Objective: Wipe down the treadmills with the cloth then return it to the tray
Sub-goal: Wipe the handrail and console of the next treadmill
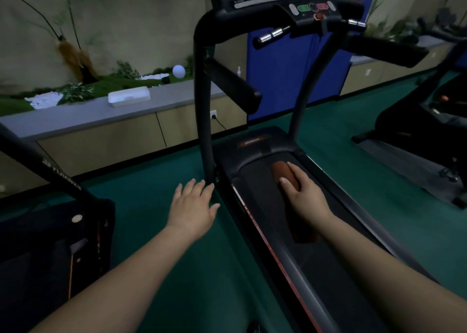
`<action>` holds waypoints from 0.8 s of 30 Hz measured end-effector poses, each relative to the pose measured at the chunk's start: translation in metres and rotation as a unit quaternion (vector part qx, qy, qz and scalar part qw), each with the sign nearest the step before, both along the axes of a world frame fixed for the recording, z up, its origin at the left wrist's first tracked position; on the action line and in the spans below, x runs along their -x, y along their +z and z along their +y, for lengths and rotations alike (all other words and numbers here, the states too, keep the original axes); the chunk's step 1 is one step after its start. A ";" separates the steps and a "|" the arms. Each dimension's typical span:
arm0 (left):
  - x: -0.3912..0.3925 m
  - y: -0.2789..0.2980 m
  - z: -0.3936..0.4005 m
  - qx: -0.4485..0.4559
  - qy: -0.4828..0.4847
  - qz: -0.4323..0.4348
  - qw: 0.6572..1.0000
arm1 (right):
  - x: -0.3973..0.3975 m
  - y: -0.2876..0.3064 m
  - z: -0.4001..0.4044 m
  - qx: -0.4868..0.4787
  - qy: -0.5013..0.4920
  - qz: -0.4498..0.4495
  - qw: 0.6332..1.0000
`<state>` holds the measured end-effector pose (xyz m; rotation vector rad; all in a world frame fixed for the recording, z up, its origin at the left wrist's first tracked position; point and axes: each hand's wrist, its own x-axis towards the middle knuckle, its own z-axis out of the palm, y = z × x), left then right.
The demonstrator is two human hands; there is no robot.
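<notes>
From the head view, the right hand (302, 193) curled its grip around a rolled reddish-brown cloth (285, 174) on the treadmill belt (255, 188), near the motor cover. The left hand (193, 207) hovered open-fingered over the green floor (151, 181). Pressing flat and stroking lengthwise would likely clean best. The white tray (129, 96) sat on the bench (75, 116).
</notes>
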<state>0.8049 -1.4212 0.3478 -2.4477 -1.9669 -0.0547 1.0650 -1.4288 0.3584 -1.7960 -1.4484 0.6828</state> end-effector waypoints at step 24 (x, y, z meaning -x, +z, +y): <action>-0.013 0.086 0.315 -0.101 -0.113 -0.171 0.974 | 0.027 0.105 0.274 -0.102 0.027 -0.140 0.985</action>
